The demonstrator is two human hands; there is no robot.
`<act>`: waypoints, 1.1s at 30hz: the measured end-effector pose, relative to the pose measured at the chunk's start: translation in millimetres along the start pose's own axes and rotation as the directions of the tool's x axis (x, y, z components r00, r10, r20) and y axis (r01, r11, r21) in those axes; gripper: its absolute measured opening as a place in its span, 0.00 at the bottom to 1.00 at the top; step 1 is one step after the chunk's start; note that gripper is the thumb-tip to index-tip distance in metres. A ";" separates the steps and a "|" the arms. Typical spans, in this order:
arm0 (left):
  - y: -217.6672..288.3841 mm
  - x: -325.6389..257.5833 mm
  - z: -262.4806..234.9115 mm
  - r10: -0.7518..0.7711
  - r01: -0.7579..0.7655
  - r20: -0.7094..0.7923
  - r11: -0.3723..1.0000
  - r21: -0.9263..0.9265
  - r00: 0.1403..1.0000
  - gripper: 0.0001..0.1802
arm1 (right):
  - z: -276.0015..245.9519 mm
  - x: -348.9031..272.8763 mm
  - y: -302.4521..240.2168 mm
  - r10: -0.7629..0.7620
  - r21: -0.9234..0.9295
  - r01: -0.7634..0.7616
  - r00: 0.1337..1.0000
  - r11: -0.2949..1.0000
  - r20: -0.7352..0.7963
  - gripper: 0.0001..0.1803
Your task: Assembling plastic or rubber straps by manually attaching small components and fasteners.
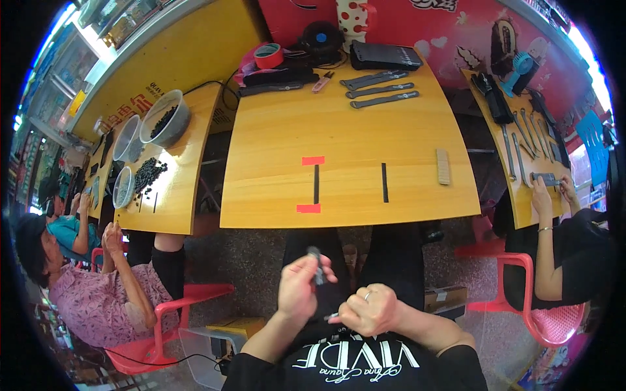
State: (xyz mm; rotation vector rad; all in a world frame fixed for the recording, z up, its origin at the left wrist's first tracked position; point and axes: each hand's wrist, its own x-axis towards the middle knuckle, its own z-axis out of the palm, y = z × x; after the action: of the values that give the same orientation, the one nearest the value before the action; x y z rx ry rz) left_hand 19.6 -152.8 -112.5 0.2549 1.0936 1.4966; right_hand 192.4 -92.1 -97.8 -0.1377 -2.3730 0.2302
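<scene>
The left hand (298, 287) is clamped on a small dark piece (319, 272), held above the lap on the near side of the table (274, 143); the right hand (370, 309) is curled into a fist, and whether it grips anything I cannot tell. With no tabletop beneath, a loose pinch could let the piece slip to the floor (251, 260), and its blurred outline would make poor alignment hard to spot.
</scene>
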 end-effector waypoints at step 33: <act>96.5 2.2 -99.0 0.229 -0.377 -0.328 0.769 -0.516 0.916 0.16 | -21.4 27.2 -0.4 0.048 0.086 -0.018 0.932 0.996 -0.358 0.09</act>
State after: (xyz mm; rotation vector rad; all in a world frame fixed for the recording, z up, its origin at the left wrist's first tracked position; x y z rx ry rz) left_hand -114.1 -183.9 -95.1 -0.1952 0.7571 2.1291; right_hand 187.4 -85.2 -64.2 -0.1662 -1.9939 0.2913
